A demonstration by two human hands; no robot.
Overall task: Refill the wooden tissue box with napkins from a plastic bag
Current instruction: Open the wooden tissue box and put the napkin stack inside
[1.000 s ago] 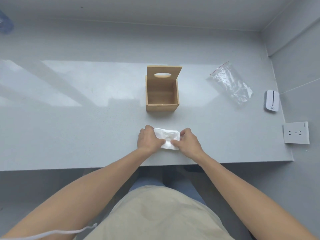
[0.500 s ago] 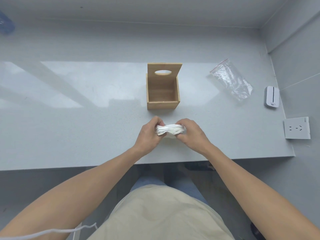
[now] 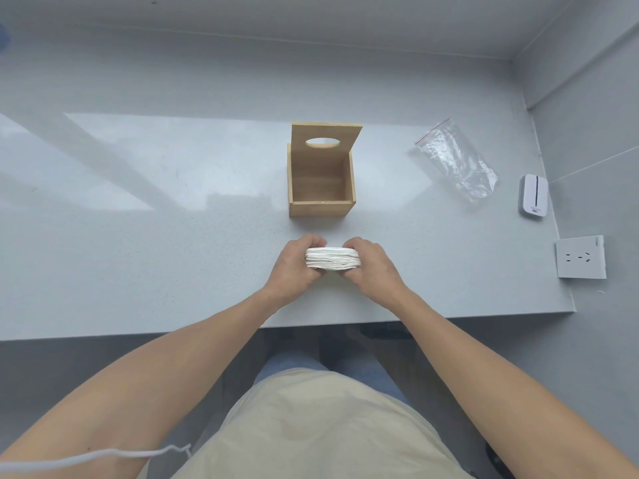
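Observation:
A stack of white napkins (image 3: 332,259) is held edge-on between both hands, just above the grey counter. My left hand (image 3: 295,267) grips its left end and my right hand (image 3: 371,266) grips its right end. The wooden tissue box (image 3: 321,202) stands a short way behind the stack, its inside bare, its lid (image 3: 326,140) with an oval slot swung up at the back. The clear plastic bag (image 3: 456,160) with a red strip lies flat and empty to the right of the box.
A small white device (image 3: 533,198) lies at the counter's right edge. A white wall socket (image 3: 581,257) sits on the right wall. The counter's front edge (image 3: 138,335) runs just below my wrists. A white cord (image 3: 103,456) crosses my left forearm.
The napkin stack lay flat on the counter under both hands; it has been lifted and turned on edge, and moved slightly toward the box.

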